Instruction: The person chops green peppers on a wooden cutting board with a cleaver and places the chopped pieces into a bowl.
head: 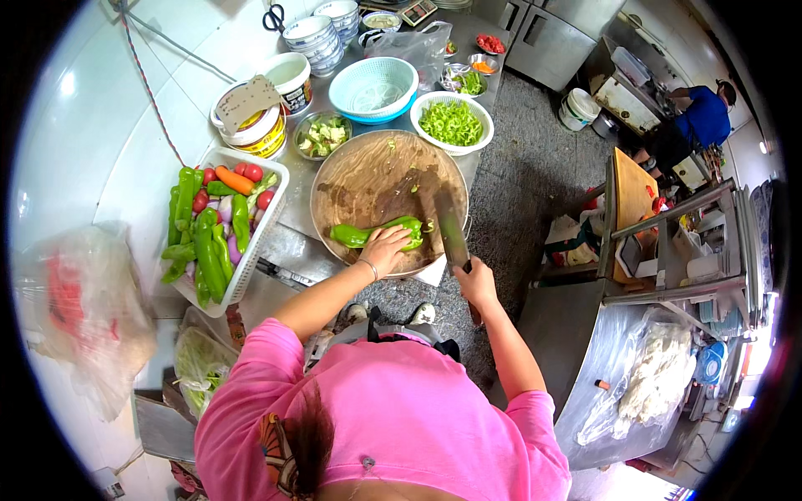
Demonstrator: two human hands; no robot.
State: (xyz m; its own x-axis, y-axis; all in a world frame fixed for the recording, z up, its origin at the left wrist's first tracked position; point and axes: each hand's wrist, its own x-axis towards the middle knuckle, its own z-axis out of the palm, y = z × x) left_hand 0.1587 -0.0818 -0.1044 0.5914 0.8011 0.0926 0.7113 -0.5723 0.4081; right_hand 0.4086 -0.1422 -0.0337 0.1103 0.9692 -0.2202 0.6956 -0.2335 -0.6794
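Observation:
On a round wooden chopping block [376, 169] lie green peppers [352, 236], side by side near its front edge. My left hand [385, 252] rests on them, fingers spread over their right half. My right hand [476, 285] is closed around the handle of a cleaver [452, 228], whose blade is over the block's right edge, to the right of the peppers. Small green scraps lie on the wood. Behind the block stand a white basket of cut green pepper [452, 124], a pale blue colander [374, 89] and a glass bowl of chopped vegetables [323, 134].
A white basket [273, 203] of peppers, radishes and a carrot stands at the left, with tubs [252, 134] behind it. Bowls [311, 37] are stacked at the back. At the right are a metal counter [579, 369] and a shelf frame [677, 297]. A person in blue [705, 119] works farther off.

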